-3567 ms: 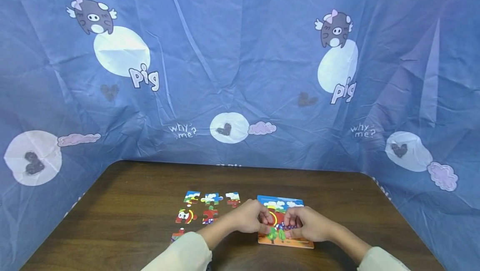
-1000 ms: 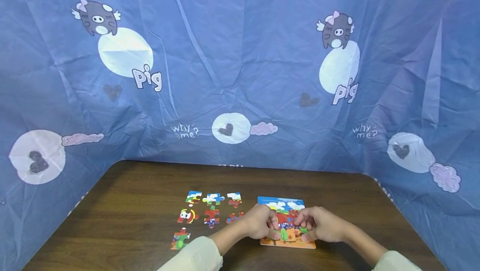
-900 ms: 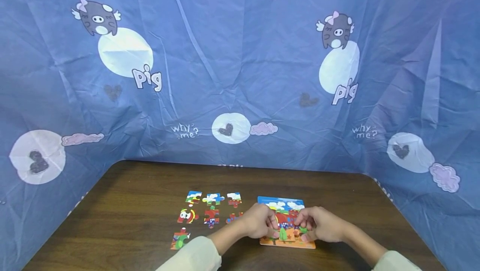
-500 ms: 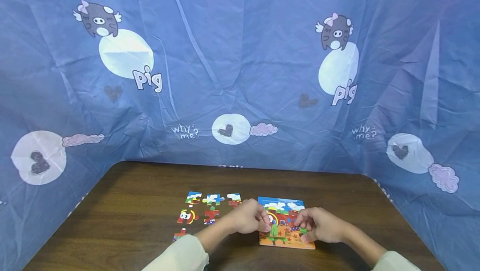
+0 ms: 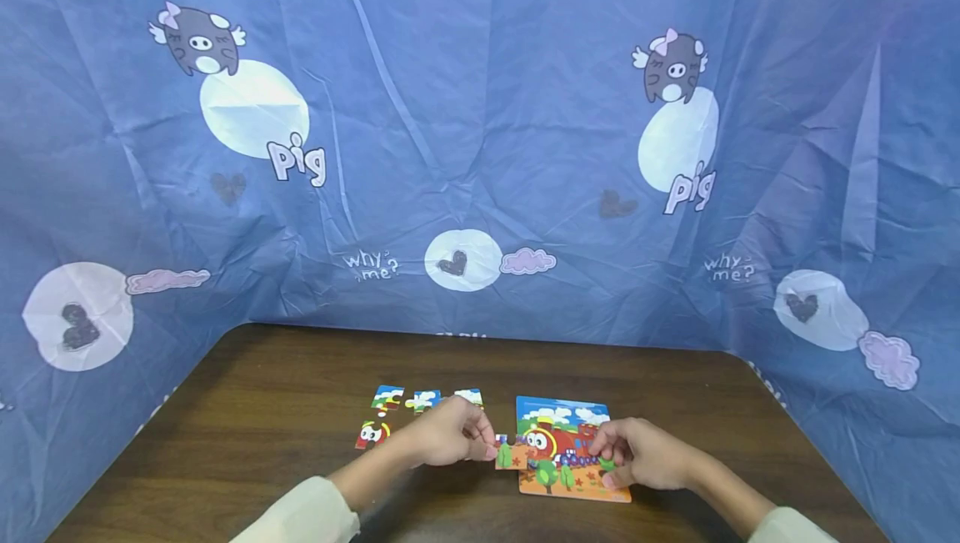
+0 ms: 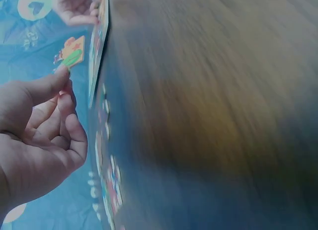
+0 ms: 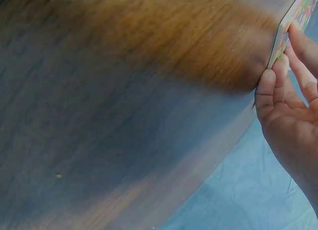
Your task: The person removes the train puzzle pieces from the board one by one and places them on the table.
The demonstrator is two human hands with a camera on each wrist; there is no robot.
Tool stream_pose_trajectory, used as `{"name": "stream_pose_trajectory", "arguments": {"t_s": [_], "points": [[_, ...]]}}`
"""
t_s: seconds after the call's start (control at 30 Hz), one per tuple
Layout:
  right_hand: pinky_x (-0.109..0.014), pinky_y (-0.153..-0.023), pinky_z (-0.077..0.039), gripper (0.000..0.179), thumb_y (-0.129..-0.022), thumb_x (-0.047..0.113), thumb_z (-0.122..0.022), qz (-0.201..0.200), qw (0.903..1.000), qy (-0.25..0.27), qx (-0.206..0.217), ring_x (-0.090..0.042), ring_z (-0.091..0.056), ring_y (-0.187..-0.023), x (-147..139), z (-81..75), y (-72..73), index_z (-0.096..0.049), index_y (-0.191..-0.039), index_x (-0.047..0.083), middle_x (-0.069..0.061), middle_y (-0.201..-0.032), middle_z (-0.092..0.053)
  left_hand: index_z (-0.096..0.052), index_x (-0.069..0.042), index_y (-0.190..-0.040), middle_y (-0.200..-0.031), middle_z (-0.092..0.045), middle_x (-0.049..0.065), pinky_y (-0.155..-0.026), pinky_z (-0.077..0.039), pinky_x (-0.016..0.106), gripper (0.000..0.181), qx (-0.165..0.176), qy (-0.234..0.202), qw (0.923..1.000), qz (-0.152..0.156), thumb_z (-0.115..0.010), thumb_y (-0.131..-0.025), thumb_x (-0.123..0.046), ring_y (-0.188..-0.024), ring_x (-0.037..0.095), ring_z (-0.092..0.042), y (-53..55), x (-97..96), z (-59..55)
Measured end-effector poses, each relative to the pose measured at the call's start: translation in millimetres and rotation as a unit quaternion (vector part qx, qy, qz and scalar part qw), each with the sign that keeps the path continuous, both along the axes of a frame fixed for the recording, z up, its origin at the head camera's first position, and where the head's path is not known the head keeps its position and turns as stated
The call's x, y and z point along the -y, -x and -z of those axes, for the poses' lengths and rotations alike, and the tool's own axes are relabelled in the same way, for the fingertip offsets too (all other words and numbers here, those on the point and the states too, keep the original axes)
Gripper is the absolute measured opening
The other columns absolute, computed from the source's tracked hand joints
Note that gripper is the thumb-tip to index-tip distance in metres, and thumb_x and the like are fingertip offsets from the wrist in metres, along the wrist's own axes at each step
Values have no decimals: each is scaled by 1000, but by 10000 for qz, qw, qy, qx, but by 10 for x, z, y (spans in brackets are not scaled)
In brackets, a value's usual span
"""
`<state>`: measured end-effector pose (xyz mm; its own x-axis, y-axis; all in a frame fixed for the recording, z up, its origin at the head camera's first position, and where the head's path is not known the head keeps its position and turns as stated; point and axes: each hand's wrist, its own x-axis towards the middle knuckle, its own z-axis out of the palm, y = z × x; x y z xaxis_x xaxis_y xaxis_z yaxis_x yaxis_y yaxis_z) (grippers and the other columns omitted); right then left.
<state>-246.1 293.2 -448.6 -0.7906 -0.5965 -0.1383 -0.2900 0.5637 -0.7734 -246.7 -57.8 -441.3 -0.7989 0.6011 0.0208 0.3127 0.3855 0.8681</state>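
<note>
Between thumb and fingertips, my left hand [image 5: 450, 433] pinches a jigsaw piece [image 5: 512, 453] printed with a green tree on orange ground. In the head view the piece overlaps the left edge of the picture board [image 5: 547, 489], which shows a red train. The left wrist view has this piece [image 6: 74, 53] raised at the fingertips. At the board's lower right side, my right hand [image 5: 641, 453] holds on with curved fingers, its thumb and fingertips on the board. The right wrist view shows those fingers at the board's edge [image 7: 274, 46].
Several loose jigsaw pieces lie left of the board, among them a blue-sky piece [image 5: 388, 397] and one with a face [image 5: 371, 433]; my left forearm hides others. Dark wood table [image 5: 300, 376] lies beneath, and a blue printed cloth [image 5: 480, 151] hangs behind it.
My left hand has carried the tree piece from over the board's lower middle leftward to its left edge, uncovering the train's face. The right hand has stayed by the board's right side.
</note>
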Motion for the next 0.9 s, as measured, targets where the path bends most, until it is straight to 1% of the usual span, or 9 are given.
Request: {"name": "stream_pose_trajectory", "arguments": {"t_s": [0.1, 0.27, 0.53, 0.7, 0.9], "points": [[-22, -65, -46, 28, -82, 9, -85, -9, 10000, -17, -18, -15, -53, -77, -5, 1, -3, -68, -104, 7, -7, -90, -60, -70, -4, -82, -74, -70, 3, -61, -46, 26, 9, -6, -38, 10000, -12, -78, -87, -2, -67, 10, -59, -23, 146, -9], [-22, -65, -46, 28, -82, 10, -85, -25, 10000, 13, -23, -14, -52, -77, -11, -1, -2, -68, -105, 7, -7, -90, -59, -70, -4, -82, -73, -69, 2, -63, -46, 26, 10, 44, 42, 9999, -147, -79, -87, -5, -67, 9, -58, -88, 403, -19], [-23, -65, -46, 30, -83, 10, -84, -149, 9998, 103, -12, -14, -52, -77, -19, -5, 1, -67, -107, 7, -7, -91, -59, -69, -1, -84, -71, -65, -1, -58, -44, 23, 11, 375, -205, 9988, -237, -79, -87, -5, -63, 8, -54, -167, 740, 68], [-22, -65, -46, 30, -83, 12, -85, -198, 9998, 36, -70, -13, -52, -76, -23, 3, 8, -67, -107, 8, -7, -91, -59, -68, 0, -86, -71, -64, 0, -56, -42, 21, 13, 523, -248, 9979, -280, -79, -88, -6, -63, 9, -51, -209, 911, 80], [-23, -66, -46, 31, -82, 13, -85, -227, 9997, 42, -119, -13, -52, -77, -26, 8, 17, -67, -107, 8, -6, -90, -59, -68, -1, -86, -73, -64, 2, -59, -45, 23, 12, 572, -147, 9975, -382, -79, -89, -7, -66, 11, -54, -270, 1045, 96]]}}
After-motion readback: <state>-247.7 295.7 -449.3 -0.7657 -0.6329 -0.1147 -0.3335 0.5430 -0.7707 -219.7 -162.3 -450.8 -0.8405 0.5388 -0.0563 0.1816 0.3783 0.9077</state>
